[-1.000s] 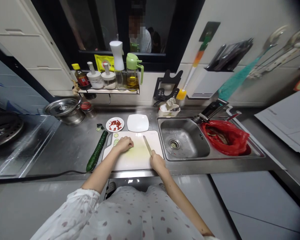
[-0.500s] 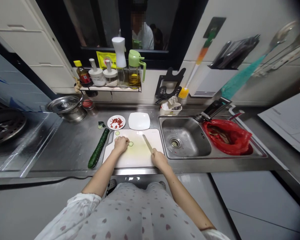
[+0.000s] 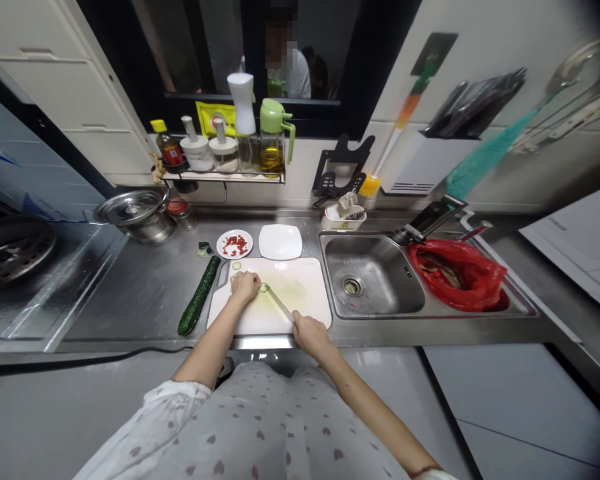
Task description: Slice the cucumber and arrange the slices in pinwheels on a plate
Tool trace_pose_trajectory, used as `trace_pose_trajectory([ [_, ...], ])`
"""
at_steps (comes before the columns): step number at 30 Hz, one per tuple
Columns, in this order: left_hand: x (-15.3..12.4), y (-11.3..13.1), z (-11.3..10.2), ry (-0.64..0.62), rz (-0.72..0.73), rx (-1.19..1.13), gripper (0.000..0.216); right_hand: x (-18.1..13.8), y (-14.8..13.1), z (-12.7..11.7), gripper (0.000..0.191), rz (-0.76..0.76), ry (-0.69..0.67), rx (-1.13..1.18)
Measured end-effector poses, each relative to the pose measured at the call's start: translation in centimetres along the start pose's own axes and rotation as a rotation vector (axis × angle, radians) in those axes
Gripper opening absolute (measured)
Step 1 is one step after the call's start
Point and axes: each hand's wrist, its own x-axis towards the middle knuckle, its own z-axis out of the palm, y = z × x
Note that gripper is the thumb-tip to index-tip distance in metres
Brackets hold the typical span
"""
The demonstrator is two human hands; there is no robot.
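Note:
A white cutting board (image 3: 300, 293) lies on the steel counter left of the sink. My left hand (image 3: 244, 286) is curled over cucumber slices (image 3: 264, 288) at the board's left part, fingers closed on them. My right hand (image 3: 307, 331) grips the handle of a knife (image 3: 279, 304), whose blade points up-left and reaches the slices by my left fingertips. A whole cucumber (image 3: 199, 295) lies on the counter just left of the board. One loose slice (image 3: 237, 266) rests at the board's far left corner.
Behind the board stand a small plate of chopped red chilli (image 3: 235, 244) and a white square plate (image 3: 280, 241). The sink (image 3: 370, 283) is to the right, with a red bag (image 3: 460, 273) beside it. A steel pot (image 3: 135, 217) and a condiment shelf (image 3: 220, 175) are at the back left.
My right hand has drawn back toward the near edge and swung the knife left, so the blade now meets the slices by my left hand. The left hand has stayed put.

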Motion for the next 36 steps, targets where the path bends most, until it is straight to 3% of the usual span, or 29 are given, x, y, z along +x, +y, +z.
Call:
trace_pose_trajectory([
  [36, 0.6, 0.1, 0.0, -0.044, -0.088, -0.029, 0.015, 0.9, 0.1, -1.4, 0.034, -0.043, -0.123, -0.030],
])
